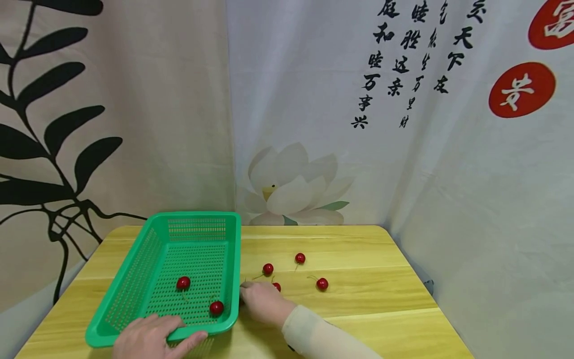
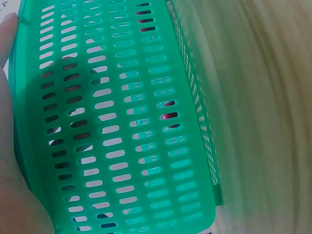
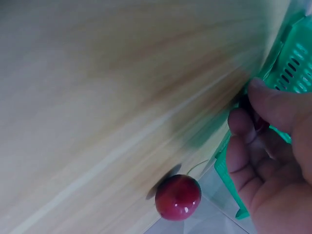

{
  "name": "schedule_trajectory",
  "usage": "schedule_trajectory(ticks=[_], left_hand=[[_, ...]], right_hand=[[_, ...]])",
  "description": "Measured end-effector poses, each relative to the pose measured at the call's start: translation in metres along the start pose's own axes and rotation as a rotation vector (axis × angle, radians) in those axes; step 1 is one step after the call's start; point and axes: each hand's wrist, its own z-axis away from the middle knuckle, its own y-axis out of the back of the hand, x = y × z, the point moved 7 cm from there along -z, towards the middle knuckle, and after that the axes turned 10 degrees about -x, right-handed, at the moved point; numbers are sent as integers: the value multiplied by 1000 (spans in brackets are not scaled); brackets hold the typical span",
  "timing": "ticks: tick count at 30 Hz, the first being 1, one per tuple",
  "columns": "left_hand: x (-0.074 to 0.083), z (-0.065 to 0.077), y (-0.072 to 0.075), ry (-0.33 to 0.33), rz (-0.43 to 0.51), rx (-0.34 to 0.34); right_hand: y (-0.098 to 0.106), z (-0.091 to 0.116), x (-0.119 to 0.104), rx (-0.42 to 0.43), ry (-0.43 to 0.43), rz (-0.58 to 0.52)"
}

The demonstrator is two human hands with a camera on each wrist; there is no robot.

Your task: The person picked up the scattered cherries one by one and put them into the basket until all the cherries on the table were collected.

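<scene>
A green plastic basket with slotted walls stands on the left part of the table. My left hand grips its near rim, thumb along the front; the left wrist view shows the slotted wall up close. Two cherries lie in the basket, one cherry farther back and another cherry near the front right corner. Just outside the basket's right side, my right hand pinches a dark red cherry between thumb and forefinger, mostly hidden by the fingers.
Several loose cherries with stems lie on the wooden table, including a cherry, a cherry and a cherry. Another cherry is partly hidden behind my right hand. Printed cloth hangs behind the table.
</scene>
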Motion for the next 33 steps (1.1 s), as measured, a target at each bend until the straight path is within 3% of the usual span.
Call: schedule_trajectory(ticks=[5, 13, 19, 26, 33], left_hand=[[0, 0, 1, -19, 6, 25], [-2, 2, -3, -57, 16, 64], [-3, 2, -4, -38, 3, 43], [-2, 2, -2, -58, 13, 75], [-2, 1, -3, -35, 14, 39]], right_hand=[[4, 8, 0, 32, 46, -26], [33, 28, 8, 107, 75, -99], [51, 39, 17, 132, 73, -103], [75, 46, 25, 188, 57, -79], [96, 49, 26, 235, 83, -107]])
